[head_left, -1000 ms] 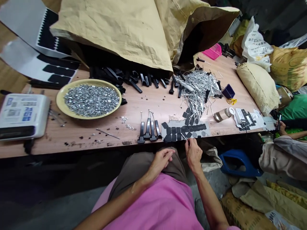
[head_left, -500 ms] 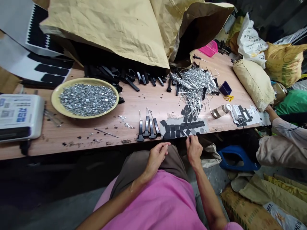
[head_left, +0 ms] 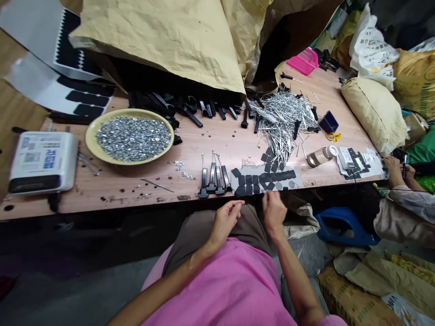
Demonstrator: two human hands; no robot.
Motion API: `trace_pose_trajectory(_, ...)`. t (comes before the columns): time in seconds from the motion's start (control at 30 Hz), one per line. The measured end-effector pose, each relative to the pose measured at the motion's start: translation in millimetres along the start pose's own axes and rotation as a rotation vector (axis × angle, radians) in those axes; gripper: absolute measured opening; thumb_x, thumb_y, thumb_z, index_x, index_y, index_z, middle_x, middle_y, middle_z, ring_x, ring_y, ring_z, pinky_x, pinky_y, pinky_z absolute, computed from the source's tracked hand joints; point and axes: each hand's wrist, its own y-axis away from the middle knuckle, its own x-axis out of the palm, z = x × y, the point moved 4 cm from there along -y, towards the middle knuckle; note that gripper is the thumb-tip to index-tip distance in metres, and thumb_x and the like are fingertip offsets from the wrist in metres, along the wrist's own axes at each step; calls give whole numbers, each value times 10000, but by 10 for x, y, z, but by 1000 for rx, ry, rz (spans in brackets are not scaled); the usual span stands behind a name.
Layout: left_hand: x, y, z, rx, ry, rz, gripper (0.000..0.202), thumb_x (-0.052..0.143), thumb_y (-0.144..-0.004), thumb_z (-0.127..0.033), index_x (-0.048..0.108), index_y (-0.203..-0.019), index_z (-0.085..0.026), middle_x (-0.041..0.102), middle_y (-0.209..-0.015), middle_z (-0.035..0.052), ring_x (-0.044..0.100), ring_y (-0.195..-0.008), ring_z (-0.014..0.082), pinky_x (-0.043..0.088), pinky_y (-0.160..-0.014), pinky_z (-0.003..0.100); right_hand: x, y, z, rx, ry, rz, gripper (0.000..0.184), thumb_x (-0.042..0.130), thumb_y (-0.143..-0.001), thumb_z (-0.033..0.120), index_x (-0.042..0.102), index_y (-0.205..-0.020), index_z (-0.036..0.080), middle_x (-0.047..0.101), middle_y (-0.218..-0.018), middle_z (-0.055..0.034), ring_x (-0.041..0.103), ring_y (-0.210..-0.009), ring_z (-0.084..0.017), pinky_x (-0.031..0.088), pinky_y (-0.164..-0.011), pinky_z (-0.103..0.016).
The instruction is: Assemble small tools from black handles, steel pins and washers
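My left hand (head_left: pixel 227 219) rests on my lap just below the table edge, fingers curled with the tips pinched; what it holds, if anything, is too small to name. My right hand (head_left: pixel 273 209) is at the table's front edge with its fingertips pinched on a thin metal pin, right below a grey sheet of black pads (head_left: pixel 265 179). Left of the sheet lie several assembled black parts with pins (head_left: pixel 213 179). A heap of metal pins (head_left: pixel 282 118) lies behind the sheet.
A yellow dish of washers (head_left: pixel 131 136) and a white scale (head_left: pixel 43 162) sit on the left. A large paper sack (head_left: pixel 163 40) spills black parts (head_left: pixel 183 108). A bottle (head_left: pixel 319 156) and a second pad sheet (head_left: pixel 360 163) lie right, near another person's hands (head_left: pixel 397 171).
My right hand has risen slightly toward the table edge. My left hand stays on my lap. The view has shifted a little. The other person's hands have moved at the far right.
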Motion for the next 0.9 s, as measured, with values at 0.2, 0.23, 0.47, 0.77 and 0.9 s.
trace_pose_trajectory(0.2, 21, -23, -9, 38, -56, 13, 465, 629, -672, -517, 686, -913, -123, 454, -535, -72, 278, -373, 29, 181, -376, 188, 32, 9, 29, -61, 44, -22, 256, 396, -962, 255, 623, -860, 196, 633, -823, -19, 540, -611, -97, 241, -506, -247)
trace_pose_trajectory(0.23, 28, -22, -14, 50, -71, 11, 452, 623, -679, -508, 688, -908, -124, 457, -535, -70, 281, -375, 31, 188, -376, 189, 45, 8, 22, -54, 62, -31, 259, 394, -964, 251, 623, -858, 195, 635, -817, -21, 542, -611, -99, 242, -507, -249)
trace_pose_trajectory(0.47, 39, 29, -95, 181, -248, 19, 359, 546, -759, -436, 712, -905, -154, 548, -554, -30, 453, -449, 81, 338, -430, 194, 139, 48, 47, -143, 78, -1, 249, 402, -969, 263, 630, -894, 198, 653, -832, -26, 562, -644, -104, 261, -520, -246)
trace_pose_trajectory(0.77, -368, -171, -678, 624, -694, -328, 253, 484, -853, -306, 700, -920, -193, 695, -905, 59, 634, -778, 168, 480, -701, 269, 50, 5, -29, -150, 36, 41, 245, 429, -962, 271, 665, -933, 214, 657, -870, -23, 562, -668, -105, 260, -524, -242)
trace_pose_trajectory(0.9, -609, -279, -806, 664, -937, -490, 229, 492, -869, -284, 692, -935, -194, 674, -908, 66, 634, -826, 198, 467, -703, 281, -100, 69, -705, 89, 85, -49, 262, 435, -957, 319, 652, -1076, 234, 664, -939, -34, 543, -637, -116, 227, -506, -246)
